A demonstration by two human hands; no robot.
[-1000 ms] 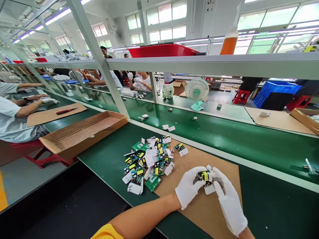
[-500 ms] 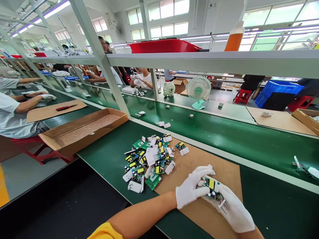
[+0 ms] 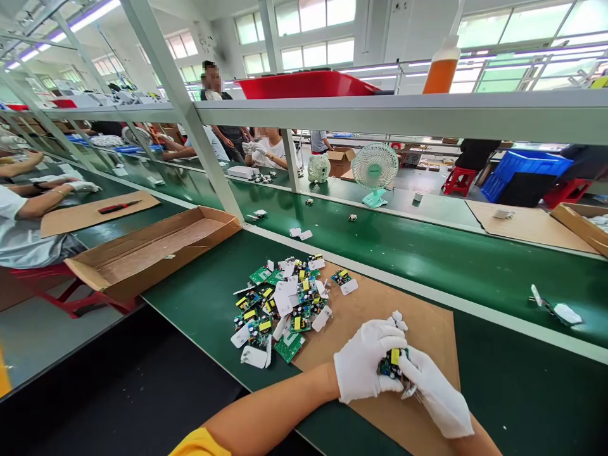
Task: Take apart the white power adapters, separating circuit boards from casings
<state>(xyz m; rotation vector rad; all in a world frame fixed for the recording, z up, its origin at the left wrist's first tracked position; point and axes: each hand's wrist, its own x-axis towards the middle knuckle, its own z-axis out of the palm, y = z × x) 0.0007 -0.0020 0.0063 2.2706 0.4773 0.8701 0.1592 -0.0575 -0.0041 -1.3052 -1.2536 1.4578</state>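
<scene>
Over the cardboard sheet [image 3: 427, 332], a small green circuit board [image 3: 394, 356] with a yellow block and dark parts is held between both white-gloved hands. My left hand [image 3: 368, 361] is closed around its left side, fingers over the far edge and thumb at the near edge. My right hand [image 3: 439, 396] pinches the board from the right. Thin pins or wires stick out below the right fingers, partly hidden. Just past my left fingertips lie small white pieces [image 3: 399, 320]. To the left is a heap of similar circuit boards [image 3: 299, 297] with white plastic covers; one board [image 3: 342, 278] lies apart.
A conveyor belt [image 3: 427, 250] beyond the bench carries scattered parts, including a white piece with wires [image 3: 555, 310]. An open cardboard tray [image 3: 156, 250] sits left. A shelf [image 3: 380, 120] crosses overhead. A mint fan [image 3: 375, 168] stands behind the belt; co-workers sit at left and behind.
The board has turned in my hands. My left fingers have closed round it, and my right fingers have come over its right side. Parts on the belt have moved left.
</scene>
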